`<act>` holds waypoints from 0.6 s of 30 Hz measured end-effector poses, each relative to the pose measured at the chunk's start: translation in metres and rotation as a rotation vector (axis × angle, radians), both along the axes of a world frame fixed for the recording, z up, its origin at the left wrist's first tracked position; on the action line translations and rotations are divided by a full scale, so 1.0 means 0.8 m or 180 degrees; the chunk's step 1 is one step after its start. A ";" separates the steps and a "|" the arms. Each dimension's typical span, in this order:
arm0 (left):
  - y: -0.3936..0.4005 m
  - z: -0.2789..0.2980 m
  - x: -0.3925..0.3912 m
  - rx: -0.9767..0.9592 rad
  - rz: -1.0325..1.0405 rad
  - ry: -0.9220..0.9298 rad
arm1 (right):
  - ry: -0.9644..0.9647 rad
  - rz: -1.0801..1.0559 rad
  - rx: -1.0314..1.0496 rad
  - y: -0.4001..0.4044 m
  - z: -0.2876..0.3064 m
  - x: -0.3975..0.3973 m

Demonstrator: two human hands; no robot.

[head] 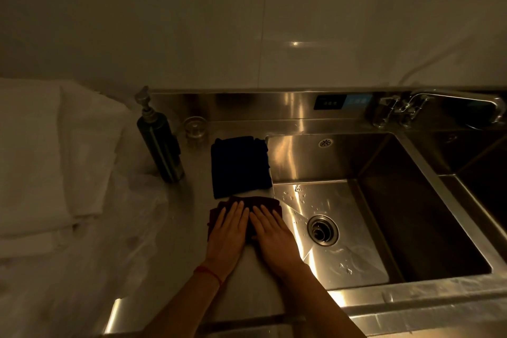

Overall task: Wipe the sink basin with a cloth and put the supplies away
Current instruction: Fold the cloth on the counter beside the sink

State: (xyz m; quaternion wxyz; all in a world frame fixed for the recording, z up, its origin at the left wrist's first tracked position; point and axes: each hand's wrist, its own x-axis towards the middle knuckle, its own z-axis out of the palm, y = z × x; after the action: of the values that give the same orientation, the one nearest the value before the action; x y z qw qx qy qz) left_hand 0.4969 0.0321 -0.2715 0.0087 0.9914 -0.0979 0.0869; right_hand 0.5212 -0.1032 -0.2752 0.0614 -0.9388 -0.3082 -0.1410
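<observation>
Both hands lie flat, palms down, side by side on a dark red cloth [247, 204] on the steel counter [192, 228], just left of the sink [356, 162]. The left hand [229, 230] wears a red string at the wrist; the right hand [271, 236] touches it at the fingertips. Just behind the red cloth lies a folded dark blue cloth [240, 166], its right edge at the sink's rim. A soap pump bottle [160, 143] stands left of it, a small glass [195, 127] behind. Water drops sit around the drain [323, 230]. A tap [439, 103] is mounted at the back right. White fabric [49, 156] is piled at the left.
</observation>
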 end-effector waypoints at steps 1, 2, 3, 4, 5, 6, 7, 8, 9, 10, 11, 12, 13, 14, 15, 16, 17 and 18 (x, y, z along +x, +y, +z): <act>0.000 0.000 -0.001 0.0002 0.0021 -0.0015 | 0.0057 -0.0002 0.0051 0.001 0.001 -0.002; 0.001 0.002 -0.003 -0.0004 0.0038 -0.0019 | 0.0115 -0.0056 0.0053 0.000 0.002 -0.003; 0.001 0.005 -0.005 -0.0011 0.0054 -0.0028 | 0.0165 -0.0040 0.0119 -0.001 0.001 -0.005; 0.001 0.008 -0.007 0.0000 0.0078 -0.0018 | 0.0213 -0.0039 0.0206 -0.001 0.001 -0.006; 0.001 0.012 -0.008 0.0039 0.0101 -0.0025 | 0.0259 -0.0031 0.0257 -0.003 0.000 -0.007; 0.001 0.014 -0.009 0.0071 0.0115 -0.0056 | 0.0238 -0.0063 0.0260 -0.004 0.001 -0.009; 0.002 0.016 -0.010 0.0081 0.0119 -0.0124 | 0.0113 -0.0090 0.0236 -0.004 0.000 -0.009; 0.002 0.017 -0.010 0.0067 0.0112 -0.0222 | 0.0064 -0.0098 0.0238 -0.004 0.004 -0.011; 0.003 0.017 -0.010 0.0028 0.0080 -0.0329 | 0.0087 -0.0102 0.0299 -0.003 0.008 -0.013; 0.003 0.017 -0.011 -0.0019 0.0020 -0.0422 | 0.0089 -0.0103 0.0336 -0.002 0.013 -0.014; 0.003 0.017 -0.011 -0.0066 -0.0050 -0.0495 | 0.0052 -0.0075 0.0380 -0.001 0.016 -0.016; 0.003 0.019 -0.012 -0.0121 -0.0112 -0.0544 | -0.0031 -0.0074 0.0395 -0.001 0.017 -0.018; 0.003 0.022 -0.013 -0.0171 -0.0150 -0.0574 | -0.0069 -0.0093 0.0405 0.000 0.018 -0.020; 0.003 0.025 -0.014 -0.0206 -0.0164 -0.0588 | -0.0152 -0.0100 0.0414 -0.001 0.020 -0.022; 0.004 0.029 -0.016 -0.0216 -0.0162 -0.0604 | -0.0258 -0.0091 0.0440 -0.001 0.023 -0.023; 0.004 0.032 -0.017 -0.0212 -0.0164 -0.0631 | -0.0333 -0.0097 0.0451 -0.002 0.026 -0.025; 0.004 0.033 -0.018 -0.0211 -0.0172 -0.0665 | -0.0363 -0.0101 0.0482 -0.002 0.031 -0.027; 0.004 0.035 -0.020 -0.0219 -0.0185 -0.0696 | -0.0408 -0.0115 0.0516 -0.003 0.034 -0.029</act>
State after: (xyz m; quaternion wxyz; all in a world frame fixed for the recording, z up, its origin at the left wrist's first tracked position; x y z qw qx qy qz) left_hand 0.4808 0.0353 -0.2432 0.0345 0.9718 -0.1240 0.1975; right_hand 0.4979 -0.1052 -0.2479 0.1147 -0.9252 -0.2822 -0.2263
